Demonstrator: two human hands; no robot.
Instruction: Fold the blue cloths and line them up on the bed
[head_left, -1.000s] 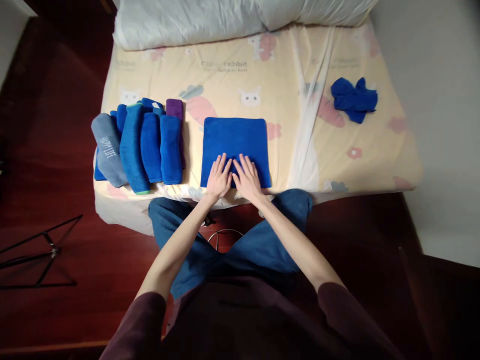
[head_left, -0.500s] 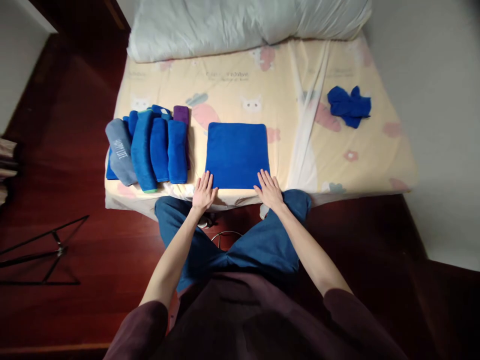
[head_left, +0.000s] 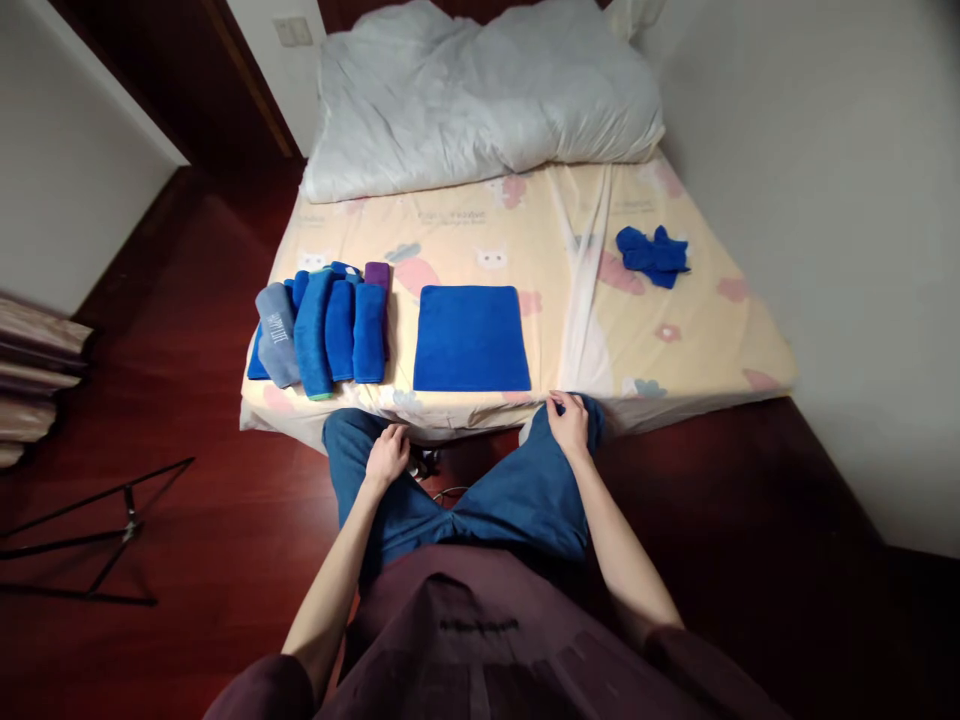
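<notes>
A blue cloth [head_left: 472,340] lies flat and smooth near the front edge of the bed, and neither hand touches it. My left hand [head_left: 388,457] is at my left thigh, its fingers loosely bent and holding nothing. Over my right knee, just off the bed edge, is my right hand [head_left: 568,424], with slack, slightly curled fingers and nothing in them. Left of the flat cloth sit several rolled towels: a grey one with lettering [head_left: 277,335], a teal-blue one [head_left: 313,335], blue ones [head_left: 369,335] and a purple one [head_left: 379,272].
A crumpled blue cloth [head_left: 652,256] lies on the right part of the patterned bed sheet [head_left: 465,240]. A pale quilt [head_left: 480,105] is heaped at the back. Black stand legs [head_left: 112,530] and a curtain [head_left: 37,380] are at the left, a wall [head_left: 840,250] at the right.
Both hands have come off the flat blue cloth's front corners and drawn back to my legs. The cloth stays spread out. The head view has tilted up, showing more of the quilt.
</notes>
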